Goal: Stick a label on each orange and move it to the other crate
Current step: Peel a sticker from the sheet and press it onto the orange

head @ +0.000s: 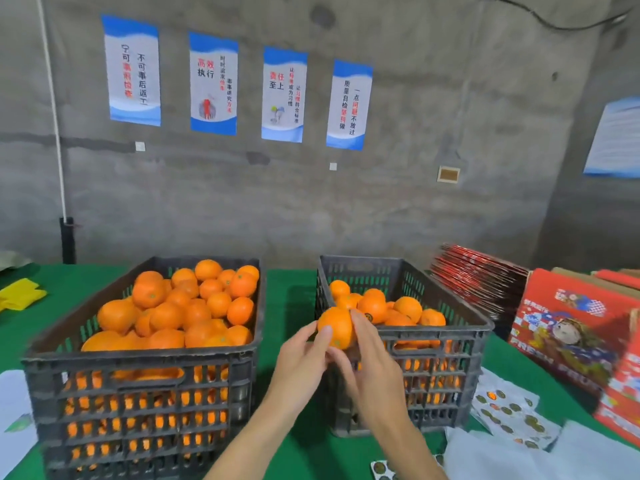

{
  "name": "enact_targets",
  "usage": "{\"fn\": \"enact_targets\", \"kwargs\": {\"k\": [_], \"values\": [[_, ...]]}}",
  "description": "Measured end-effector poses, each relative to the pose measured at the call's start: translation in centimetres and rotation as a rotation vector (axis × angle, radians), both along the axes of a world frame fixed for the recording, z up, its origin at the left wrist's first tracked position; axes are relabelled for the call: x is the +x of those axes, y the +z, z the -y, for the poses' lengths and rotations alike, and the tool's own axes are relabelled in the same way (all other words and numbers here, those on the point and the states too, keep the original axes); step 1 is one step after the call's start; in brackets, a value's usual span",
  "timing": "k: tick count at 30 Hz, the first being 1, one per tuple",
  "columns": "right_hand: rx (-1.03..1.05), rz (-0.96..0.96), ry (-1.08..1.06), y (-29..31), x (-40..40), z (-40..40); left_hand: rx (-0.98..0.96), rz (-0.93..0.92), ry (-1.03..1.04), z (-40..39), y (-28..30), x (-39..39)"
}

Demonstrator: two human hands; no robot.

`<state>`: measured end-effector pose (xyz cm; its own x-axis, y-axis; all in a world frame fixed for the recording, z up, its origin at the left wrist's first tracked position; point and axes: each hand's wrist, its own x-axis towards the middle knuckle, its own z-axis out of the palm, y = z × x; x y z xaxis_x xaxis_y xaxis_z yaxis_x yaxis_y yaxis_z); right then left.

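Your left hand (pixel 299 362) and right hand (pixel 372 362) together hold one round orange (pixel 335 326), fingers curled around it from both sides, just at the near left corner of the half-filled dark plastic crate (pixel 446 344) on the right. The fuller dark plastic crate (pixel 138 372) sits to the left on the green tablecloth (pixel 289 296). Sheets of round labels (pixel 509 414) lie near the right crate.

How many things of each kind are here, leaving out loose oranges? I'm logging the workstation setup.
Dark slatted plastic crates: 2, the fuller left one and the right one
Blue-and-white wall posters in the row: 4
Orange held in both hands: 1
Total: 7
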<state>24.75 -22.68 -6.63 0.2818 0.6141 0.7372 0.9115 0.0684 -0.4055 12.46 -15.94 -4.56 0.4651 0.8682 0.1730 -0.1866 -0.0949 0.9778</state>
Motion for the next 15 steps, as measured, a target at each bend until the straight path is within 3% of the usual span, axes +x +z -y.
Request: {"fn": "enact_targets", "kwargs": {"k": [9,15], "values": [[-0.12,-0.117,-0.249,6.6,9.2,-5.1,0.361,-0.214,0.217,-3.2,3.5,-2.4],[-0.055,-0.084,-0.18,5.2,7.0,-7.4,0.477,-0.309,0.412,-6.4,2.8,-5.2]]}}
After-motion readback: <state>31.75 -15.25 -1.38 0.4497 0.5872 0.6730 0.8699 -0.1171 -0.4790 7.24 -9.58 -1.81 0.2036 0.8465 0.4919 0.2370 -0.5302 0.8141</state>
